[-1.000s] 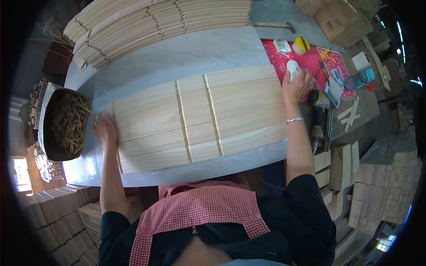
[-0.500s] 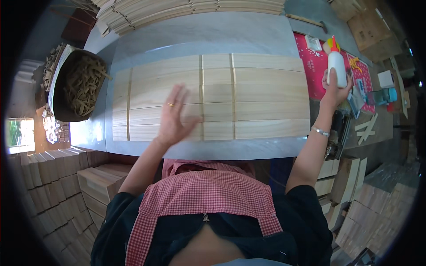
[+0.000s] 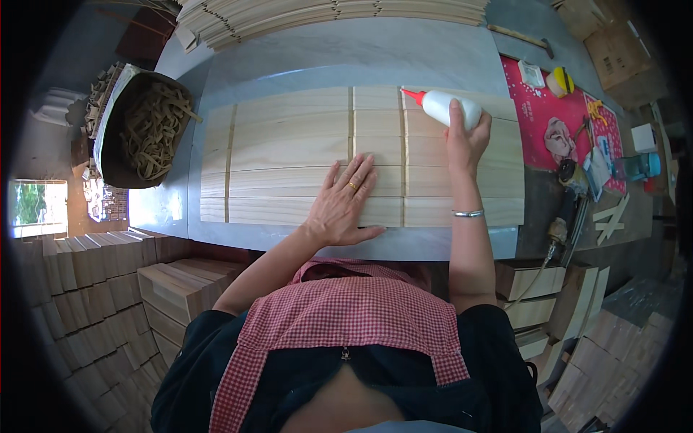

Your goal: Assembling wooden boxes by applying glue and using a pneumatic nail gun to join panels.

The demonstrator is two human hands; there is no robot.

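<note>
Several pale wooden boards (image 3: 289,148) lie side by side on the grey table, with three narrow grooves running across them from far to near. My left hand (image 3: 343,206) rests flat on the near boards beside the middle groove, its fingers stretched out. In my right hand (image 3: 469,141) is a white squeeze bottle (image 3: 449,108) with a red nozzle. The bottle is tilted over the far right part of the boards. Its red tip points left, at the far end of the right-hand groove; whether it touches the wood I cannot tell.
At the left stands a bin (image 3: 108,144) of curled wood strips. A red mat (image 3: 530,130) at the right carries a cloth (image 3: 559,138), a yellow tape roll (image 3: 560,81) and small tools. A hammer (image 3: 523,40) lies behind it. Stacked boards (image 3: 346,13) line the far edge.
My right hand has brought the squeeze bottle left from above the red mat to over the boards, tipping it sideways. My left hand has come down flat, nearer the middle groove.
</note>
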